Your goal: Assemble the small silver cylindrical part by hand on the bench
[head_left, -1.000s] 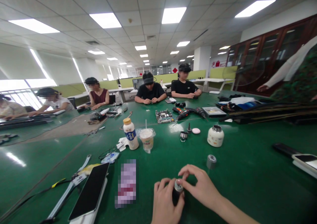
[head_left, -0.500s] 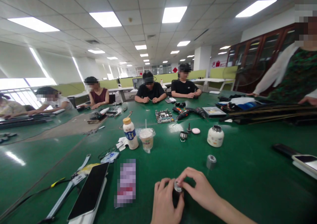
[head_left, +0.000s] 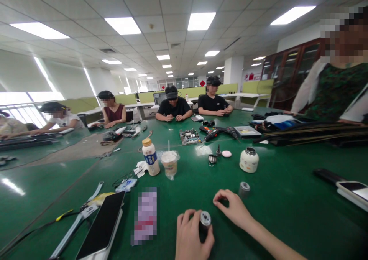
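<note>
My left hand (head_left: 192, 233) is wrapped round a silver metal cylinder (head_left: 205, 218) that looks like a small motor and stands upright near the table's front edge. Small dark holes show in the cylinder's round top. Up and to the right of it, my right hand (head_left: 230, 205) hovers with thumb and index fingertip pinched together. Whether something tiny sits in that pinch I cannot make out. Just behind the right hand stands a second, similar silver cylinder (head_left: 244, 190), apart from the fingers.
Farther back are a round cream jar (head_left: 248, 160), a drink cup (head_left: 170, 164), a bottle (head_left: 151, 158), a circuit board (head_left: 189, 136) and power drills (head_left: 212, 133). A tablet (head_left: 102, 225) lies at left, a phone (head_left: 355, 189) at right. Several people sit around the green table; one stands at right.
My right hand has lifted off the top of the held cylinder and moved up and right, fingers still pinched. My left hand keeps its hold, and the cylinder's top is now uncovered.
</note>
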{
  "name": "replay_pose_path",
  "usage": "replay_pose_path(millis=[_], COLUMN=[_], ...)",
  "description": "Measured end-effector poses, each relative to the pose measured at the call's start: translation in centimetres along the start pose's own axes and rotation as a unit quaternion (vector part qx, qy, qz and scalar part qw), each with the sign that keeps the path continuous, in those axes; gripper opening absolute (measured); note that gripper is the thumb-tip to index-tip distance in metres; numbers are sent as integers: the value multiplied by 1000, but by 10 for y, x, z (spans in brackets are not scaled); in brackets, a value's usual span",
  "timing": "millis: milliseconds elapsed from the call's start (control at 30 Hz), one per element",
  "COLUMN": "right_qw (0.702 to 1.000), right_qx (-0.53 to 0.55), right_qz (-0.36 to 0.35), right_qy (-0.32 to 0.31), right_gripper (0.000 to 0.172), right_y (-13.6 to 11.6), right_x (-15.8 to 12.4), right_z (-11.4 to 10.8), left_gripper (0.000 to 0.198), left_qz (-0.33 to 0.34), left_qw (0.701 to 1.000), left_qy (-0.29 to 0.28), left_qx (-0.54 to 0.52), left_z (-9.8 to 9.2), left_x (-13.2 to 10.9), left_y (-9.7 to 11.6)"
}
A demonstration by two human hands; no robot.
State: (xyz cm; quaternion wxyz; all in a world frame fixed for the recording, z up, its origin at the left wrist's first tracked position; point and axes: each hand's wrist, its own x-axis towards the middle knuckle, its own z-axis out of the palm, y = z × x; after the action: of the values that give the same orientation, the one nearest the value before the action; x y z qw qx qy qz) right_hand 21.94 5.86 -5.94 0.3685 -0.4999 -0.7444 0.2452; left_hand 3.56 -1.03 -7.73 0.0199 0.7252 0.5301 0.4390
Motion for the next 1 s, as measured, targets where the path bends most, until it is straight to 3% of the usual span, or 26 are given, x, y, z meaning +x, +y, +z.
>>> replay_pose_path(millis=[200, 333, 500, 1000], right_qw=[999, 990, 989, 990], right_qx=[46, 144, 132, 135], right_qz=[-4, -11, -41, -48], right_qy=[6, 0, -46, -9], right_gripper=[11, 14, 10, 14], right_y=[-8, -37, -65, -62], right_x=[-2, -10, -23, -24], right_z=[1, -2, -2, 8], left_gripper=[22, 24, 24, 25], left_qz=[0, 3, 11, 7], left_qw=[1000, 1000, 999, 998], left_qy=[3, -2, -48, -55], left_qx=[9, 6, -10, -11], left_z=[0, -3, -11, -16], left_x=[0, 2, 5, 7], left_y=[0, 1, 5, 6])
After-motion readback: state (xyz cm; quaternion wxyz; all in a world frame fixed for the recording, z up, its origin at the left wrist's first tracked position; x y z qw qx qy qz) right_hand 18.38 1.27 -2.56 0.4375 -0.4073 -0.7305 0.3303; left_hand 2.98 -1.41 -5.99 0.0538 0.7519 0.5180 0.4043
